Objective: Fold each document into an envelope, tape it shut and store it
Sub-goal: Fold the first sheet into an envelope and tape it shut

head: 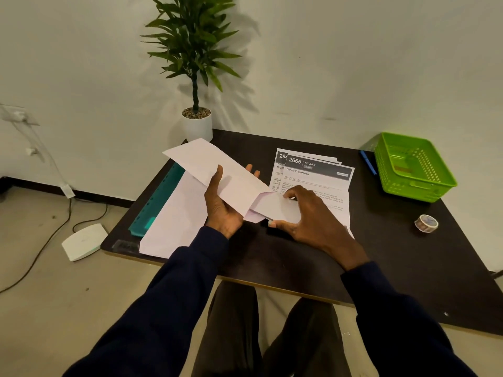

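Envelope, long and white, is held off the dark table near its middle, slanting from 10 o'clock down to 4 o'clock. The left hand grips it, thumb on top and fingers underneath. At the envelope's open 4 o'clock end, the right hand pinches a folded document between curled fingers and thumb; the document's left end meets the mouth, though how far it is inside I cannot tell.

A stack of printed documents lies flat just behind the right hand, toward 1 o'clock. A green basket sits at the table's 2 o'clock corner with a blue pen beside it, and a roll of tape lies at 3 o'clock. White sheets overlap a teal folder at 9 o'clock. A potted plant stands at 11 o'clock.
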